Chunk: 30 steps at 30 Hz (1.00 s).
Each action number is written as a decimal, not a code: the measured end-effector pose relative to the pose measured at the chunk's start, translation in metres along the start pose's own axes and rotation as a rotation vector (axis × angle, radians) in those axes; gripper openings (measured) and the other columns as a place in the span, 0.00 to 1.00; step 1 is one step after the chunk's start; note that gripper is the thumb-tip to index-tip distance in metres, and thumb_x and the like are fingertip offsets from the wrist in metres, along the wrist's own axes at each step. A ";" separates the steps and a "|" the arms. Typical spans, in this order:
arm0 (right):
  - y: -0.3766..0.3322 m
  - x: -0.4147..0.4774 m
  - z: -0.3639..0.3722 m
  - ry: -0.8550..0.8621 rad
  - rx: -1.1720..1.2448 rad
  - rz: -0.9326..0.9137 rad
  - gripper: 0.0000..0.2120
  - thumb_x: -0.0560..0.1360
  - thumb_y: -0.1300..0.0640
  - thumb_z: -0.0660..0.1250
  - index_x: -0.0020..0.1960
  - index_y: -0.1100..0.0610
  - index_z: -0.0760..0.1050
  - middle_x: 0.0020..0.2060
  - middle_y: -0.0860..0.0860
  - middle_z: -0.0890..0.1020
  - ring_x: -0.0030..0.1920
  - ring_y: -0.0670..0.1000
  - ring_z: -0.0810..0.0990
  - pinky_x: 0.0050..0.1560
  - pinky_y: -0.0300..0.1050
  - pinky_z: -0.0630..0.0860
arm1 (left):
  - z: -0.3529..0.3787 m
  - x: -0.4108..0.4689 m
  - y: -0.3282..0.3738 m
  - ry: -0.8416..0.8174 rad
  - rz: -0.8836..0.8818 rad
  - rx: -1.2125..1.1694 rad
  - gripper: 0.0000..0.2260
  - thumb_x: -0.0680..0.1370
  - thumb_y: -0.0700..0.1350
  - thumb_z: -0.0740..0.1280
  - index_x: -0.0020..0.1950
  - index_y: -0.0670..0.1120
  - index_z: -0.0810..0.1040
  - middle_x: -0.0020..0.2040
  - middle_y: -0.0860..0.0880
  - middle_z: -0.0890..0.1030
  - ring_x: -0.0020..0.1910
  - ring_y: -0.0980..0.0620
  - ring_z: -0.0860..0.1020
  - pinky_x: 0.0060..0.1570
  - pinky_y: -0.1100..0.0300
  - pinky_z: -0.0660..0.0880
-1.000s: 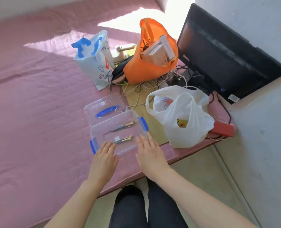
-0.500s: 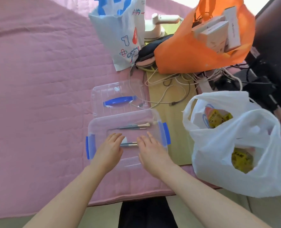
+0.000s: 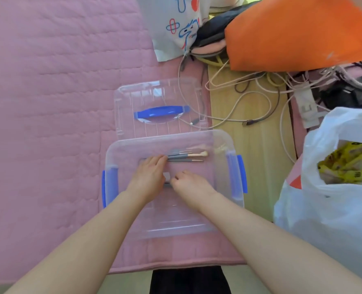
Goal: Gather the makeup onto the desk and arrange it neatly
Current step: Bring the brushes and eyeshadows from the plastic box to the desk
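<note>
A clear plastic box (image 3: 218, 135) with blue clips sits on the pink quilt (image 3: 48, 102). Both my hands are inside it. Several grey-handled makeup brushes (image 3: 188, 157) lie along its far side, and my left hand (image 3: 148, 177) has its fingers curled over their handle ends. My right hand (image 3: 189, 184) is curled over another brush (image 3: 167, 184), of which only a short grey piece shows between my hands. A small white item (image 3: 167, 176) lies between my fingertips.
The box's clear lid (image 3: 159, 96) with a blue handle lies just beyond it. Tangled cables (image 3: 250, 98) and a power strip (image 3: 305, 105) cover the wooden strip to the right. A white plastic bag (image 3: 324, 209), an orange bag (image 3: 292, 32) and a patterned bag (image 3: 176, 28) stand around.
My head has come closer over the box. Both hands have gone from its near edge deeper inside, the left one up to the far brushes, the right one onto the near brush.
</note>
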State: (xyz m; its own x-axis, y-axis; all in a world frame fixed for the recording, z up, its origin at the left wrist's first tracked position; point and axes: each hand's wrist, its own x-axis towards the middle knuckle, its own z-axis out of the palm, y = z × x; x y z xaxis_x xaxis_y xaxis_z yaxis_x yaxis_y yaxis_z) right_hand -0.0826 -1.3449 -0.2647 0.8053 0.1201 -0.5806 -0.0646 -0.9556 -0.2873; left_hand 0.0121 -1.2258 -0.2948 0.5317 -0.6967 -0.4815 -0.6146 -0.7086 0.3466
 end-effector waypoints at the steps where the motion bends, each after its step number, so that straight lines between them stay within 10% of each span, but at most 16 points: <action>1: 0.002 0.002 0.001 -0.016 -0.012 -0.001 0.13 0.77 0.68 0.57 0.61 0.65 0.71 0.56 0.60 0.74 0.59 0.60 0.72 0.49 0.55 0.74 | 0.001 0.001 -0.002 0.006 0.008 -0.008 0.26 0.72 0.35 0.61 0.71 0.39 0.68 0.68 0.41 0.71 0.66 0.40 0.69 0.66 0.49 0.65; 9: 0.005 0.016 0.016 0.078 -0.049 0.003 0.18 0.44 0.60 0.81 0.30 0.56 0.76 0.23 0.50 0.74 0.24 0.53 0.76 0.19 0.36 0.63 | 0.000 0.011 -0.001 0.009 -0.122 0.148 0.08 0.79 0.39 0.60 0.57 0.45 0.75 0.53 0.44 0.77 0.54 0.41 0.73 0.42 0.53 0.67; 19: 0.002 0.017 0.026 0.038 -0.112 -0.035 0.17 0.43 0.60 0.80 0.29 0.55 0.78 0.27 0.50 0.77 0.29 0.54 0.77 0.30 0.41 0.70 | 0.000 0.018 0.003 -0.056 -0.261 0.068 0.09 0.78 0.49 0.64 0.52 0.45 0.73 0.53 0.47 0.77 0.56 0.44 0.73 0.44 0.53 0.71; 24: 0.009 0.007 0.012 -0.099 -0.005 0.060 0.15 0.75 0.65 0.62 0.61 0.60 0.71 0.57 0.58 0.74 0.60 0.60 0.73 0.56 0.53 0.71 | -0.003 0.018 0.001 -0.171 -0.299 0.005 0.09 0.77 0.47 0.66 0.52 0.45 0.71 0.53 0.45 0.74 0.57 0.43 0.71 0.47 0.50 0.73; 30: 0.020 -0.008 0.006 -0.183 0.148 0.179 0.14 0.76 0.67 0.57 0.62 0.63 0.66 0.56 0.61 0.76 0.56 0.63 0.77 0.45 0.50 0.71 | -0.009 0.024 0.000 -0.275 -0.296 0.038 0.08 0.78 0.45 0.64 0.54 0.44 0.71 0.57 0.45 0.73 0.59 0.42 0.71 0.49 0.50 0.72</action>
State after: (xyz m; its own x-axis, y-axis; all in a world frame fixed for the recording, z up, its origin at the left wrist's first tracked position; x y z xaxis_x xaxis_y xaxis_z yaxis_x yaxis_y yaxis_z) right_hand -0.0941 -1.3635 -0.2699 0.6542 0.0121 -0.7562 -0.2927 -0.9179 -0.2679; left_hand 0.0303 -1.2436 -0.2991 0.5164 -0.4038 -0.7552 -0.4821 -0.8659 0.1334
